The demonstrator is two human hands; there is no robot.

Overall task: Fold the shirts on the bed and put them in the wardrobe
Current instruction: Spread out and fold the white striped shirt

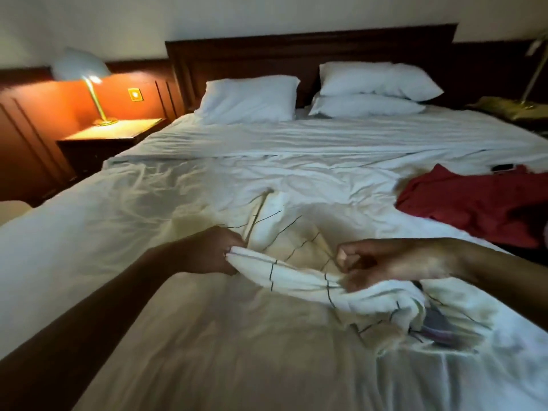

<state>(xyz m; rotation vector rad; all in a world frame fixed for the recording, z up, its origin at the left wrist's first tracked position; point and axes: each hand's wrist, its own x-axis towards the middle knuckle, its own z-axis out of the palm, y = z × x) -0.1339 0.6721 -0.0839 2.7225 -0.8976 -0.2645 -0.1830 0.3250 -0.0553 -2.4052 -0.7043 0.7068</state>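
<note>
A white shirt with thin dark check lines (299, 274) lies crumpled on the bed (184, 336) in front of me. My left hand (212, 252) grips its left edge in a bunch. My right hand (382, 262) pinches the cloth a little to the right, fingers curled into it. The stretch of shirt between my hands is raised off the sheet; the rest trails down to the right. A red shirt (474, 203) lies spread at the bed's right edge, apart from both hands.
Three white pillows (249, 99) lean on the dark headboard (296, 51). A lit lamp (89, 81) stands on the left nightstand (112, 134). A dark phone (502, 167) lies beyond the red shirt. No wardrobe is in view.
</note>
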